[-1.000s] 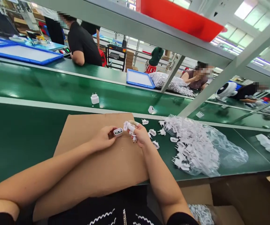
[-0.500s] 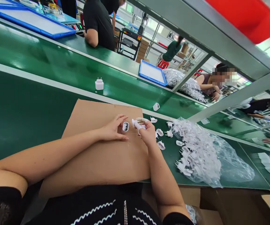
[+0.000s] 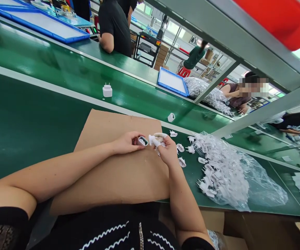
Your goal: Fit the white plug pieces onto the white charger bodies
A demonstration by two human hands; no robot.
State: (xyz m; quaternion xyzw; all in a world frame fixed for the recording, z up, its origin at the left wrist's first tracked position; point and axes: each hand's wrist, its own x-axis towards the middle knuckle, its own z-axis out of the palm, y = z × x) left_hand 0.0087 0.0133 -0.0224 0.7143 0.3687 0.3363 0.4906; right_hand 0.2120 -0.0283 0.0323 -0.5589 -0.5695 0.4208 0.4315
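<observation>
Above the cardboard (image 3: 113, 180), my left hand (image 3: 129, 143) has its grip around an open white housing (image 3: 143, 141); my right hand (image 3: 169, 151) grips a white plug piece (image 3: 151, 140), not joined. Beyond, one capped charger (image 3: 107, 91) stands.

The right hand's (image 3: 168, 149) fingers partly hide the white pieces (image 3: 157, 141) within them. Above it, the red bin (image 3: 275, 21) is cut off.
</observation>
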